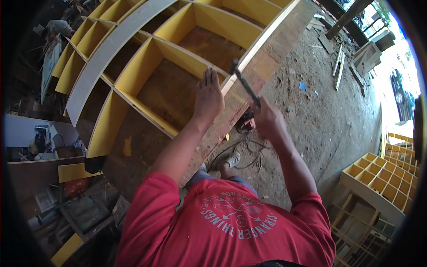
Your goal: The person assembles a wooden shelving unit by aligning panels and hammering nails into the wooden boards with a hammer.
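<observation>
A hammer (247, 85) is held in my right hand (268, 119), its head over the near end of a pale wooden strip (262, 43). That strip runs along the edge of a yellow wooden frame (178, 51) divided into compartments. My left hand (209, 94) lies on a yellow divider beside the strip's near end, fingers stretched out and pointing away from me. The frame rests on a stained brown work table (129, 149).
A power tool with a cable (245, 123) is beside the table edge, near my feet. Wood scraps (340, 66) lie on the dirt floor. Another yellow grid frame (382, 175) stands at right. A partly visible person (60, 27) is at upper left.
</observation>
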`<state>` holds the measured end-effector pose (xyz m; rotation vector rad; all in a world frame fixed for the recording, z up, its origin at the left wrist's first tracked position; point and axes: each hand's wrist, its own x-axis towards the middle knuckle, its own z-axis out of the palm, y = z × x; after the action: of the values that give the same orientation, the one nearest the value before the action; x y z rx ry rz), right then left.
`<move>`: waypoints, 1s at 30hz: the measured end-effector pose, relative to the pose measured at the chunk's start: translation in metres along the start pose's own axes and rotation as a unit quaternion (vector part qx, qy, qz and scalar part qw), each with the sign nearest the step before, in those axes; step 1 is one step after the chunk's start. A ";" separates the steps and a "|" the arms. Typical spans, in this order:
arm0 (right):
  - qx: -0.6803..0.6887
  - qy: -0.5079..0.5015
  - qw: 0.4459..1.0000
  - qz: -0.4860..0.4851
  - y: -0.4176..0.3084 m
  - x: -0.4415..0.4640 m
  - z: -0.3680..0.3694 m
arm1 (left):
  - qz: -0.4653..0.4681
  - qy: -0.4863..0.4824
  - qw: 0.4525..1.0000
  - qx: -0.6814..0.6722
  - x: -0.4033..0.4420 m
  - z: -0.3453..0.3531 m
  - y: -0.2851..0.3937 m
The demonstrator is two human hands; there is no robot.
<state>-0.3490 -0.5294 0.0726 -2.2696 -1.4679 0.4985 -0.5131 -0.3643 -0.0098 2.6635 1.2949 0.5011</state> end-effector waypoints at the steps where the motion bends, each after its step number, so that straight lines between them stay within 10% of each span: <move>1: 0.020 0.026 0.999 0.000 -0.006 -0.009 -0.001 | 0.009 0.003 1.000 -0.011 -0.006 0.001 0.000; 14: 0.224 0.106 0.954 0.166 0.010 -0.024 0.077 | 0.001 -0.001 0.999 -0.037 -0.005 -0.004 0.004; 19: 0.073 0.157 0.964 0.201 0.080 0.016 0.150 | -0.006 -0.023 0.999 -0.039 -0.001 -0.011 0.006; 22: 0.042 0.103 0.989 0.100 0.108 0.052 0.153 | -0.022 -0.032 0.997 -0.069 -0.001 -0.009 0.005; 27: 0.168 0.287 0.934 -0.128 0.077 0.187 0.026 | -0.062 -0.104 0.984 -0.131 0.011 -0.028 0.009; 30: 0.117 0.078 0.966 -0.215 0.017 0.286 -0.050 | -0.146 -0.223 0.932 -0.245 0.024 -0.042 0.012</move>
<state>-0.2000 -0.2802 0.0830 -1.7010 -1.6594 0.3297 -0.5053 -0.3542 0.0383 1.9777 1.1989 0.1347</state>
